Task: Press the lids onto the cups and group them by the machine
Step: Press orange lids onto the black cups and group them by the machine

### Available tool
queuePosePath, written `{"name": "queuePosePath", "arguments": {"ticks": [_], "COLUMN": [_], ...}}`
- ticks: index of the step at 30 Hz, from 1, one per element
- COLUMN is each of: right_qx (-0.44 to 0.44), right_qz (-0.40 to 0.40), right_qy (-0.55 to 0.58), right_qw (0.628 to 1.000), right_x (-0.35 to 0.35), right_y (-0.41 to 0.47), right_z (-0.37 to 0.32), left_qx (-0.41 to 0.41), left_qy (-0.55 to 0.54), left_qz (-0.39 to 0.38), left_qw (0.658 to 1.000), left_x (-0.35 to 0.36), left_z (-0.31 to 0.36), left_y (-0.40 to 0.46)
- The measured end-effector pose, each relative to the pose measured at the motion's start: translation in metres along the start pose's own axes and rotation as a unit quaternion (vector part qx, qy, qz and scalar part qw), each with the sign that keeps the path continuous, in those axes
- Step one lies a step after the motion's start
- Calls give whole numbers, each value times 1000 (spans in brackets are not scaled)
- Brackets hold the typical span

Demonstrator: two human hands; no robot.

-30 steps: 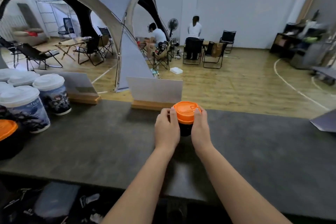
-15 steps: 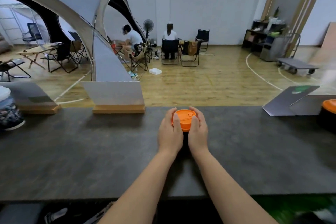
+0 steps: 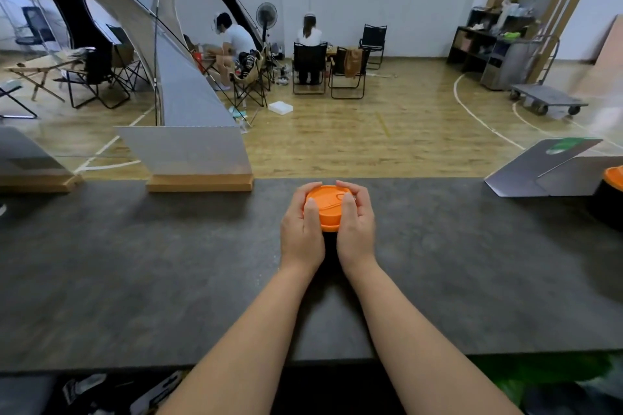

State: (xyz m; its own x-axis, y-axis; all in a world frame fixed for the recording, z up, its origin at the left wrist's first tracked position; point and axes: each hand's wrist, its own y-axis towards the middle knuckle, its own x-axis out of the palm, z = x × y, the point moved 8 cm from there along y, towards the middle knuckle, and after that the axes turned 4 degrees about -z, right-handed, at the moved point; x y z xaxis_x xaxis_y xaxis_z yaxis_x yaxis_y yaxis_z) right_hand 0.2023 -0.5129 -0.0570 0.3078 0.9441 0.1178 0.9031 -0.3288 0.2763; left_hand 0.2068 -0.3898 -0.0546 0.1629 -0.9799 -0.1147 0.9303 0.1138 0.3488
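At the middle of the dark, matte counter [image 3: 135, 280], a black cup [image 3: 332, 248] is almost hidden beneath its smooth round orange lid [image 3: 326, 207], which is clasped by the left hand [image 3: 301, 226] and right hand [image 3: 358, 222], thumbs laid on top. Compared with a second ago, the lid is covered more fully and the printed cups have been lost from view, so pressing is judged underway. At the far right, a second orange-lidded cup [image 3: 613, 194] is seen.

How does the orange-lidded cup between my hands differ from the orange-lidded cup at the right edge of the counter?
The cup between the hands stands mid-counter in full view, while the cup at the right edge is cut off by the frame. The left hand and right hand wrap around the first cup, thumbs on its lid; nothing touches the second. Both show an orange lid over a dark body on the dark counter.
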Motion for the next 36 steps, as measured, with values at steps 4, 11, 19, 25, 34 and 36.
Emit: {"name": "queuePosePath", "arguments": {"ticks": [4, 11, 19, 25, 34, 36], "right_qx": [10, 95, 131, 84, 114, 112], "right_qz": [-5, 23, 5, -5, -31, -32], "right_qy": [20, 61, 95, 8, 34, 30], "right_qw": [1000, 993, 987, 996, 992, 993], "right_x": [-1, -10, -3, -4, -2, -1], "right_y": [-2, -2, -5, 2, 1, 2], "right_z": [-3, -4, 4, -4, -2, -2], "left_qx": [53, -83, -109, -102, -81, -81], "left_qy": [77, 36, -57, -84, -62, -52], "left_qz": [31, -15, -10, 5, 28, 23], "left_qw": [995, 996, 992, 991, 994, 995], "left_x": [-7, -3, 4, 5, 4, 5], "left_z": [9, 11, 7, 1, -2, -2], "left_y": [-2, 4, -5, 2, 2, 2]}}
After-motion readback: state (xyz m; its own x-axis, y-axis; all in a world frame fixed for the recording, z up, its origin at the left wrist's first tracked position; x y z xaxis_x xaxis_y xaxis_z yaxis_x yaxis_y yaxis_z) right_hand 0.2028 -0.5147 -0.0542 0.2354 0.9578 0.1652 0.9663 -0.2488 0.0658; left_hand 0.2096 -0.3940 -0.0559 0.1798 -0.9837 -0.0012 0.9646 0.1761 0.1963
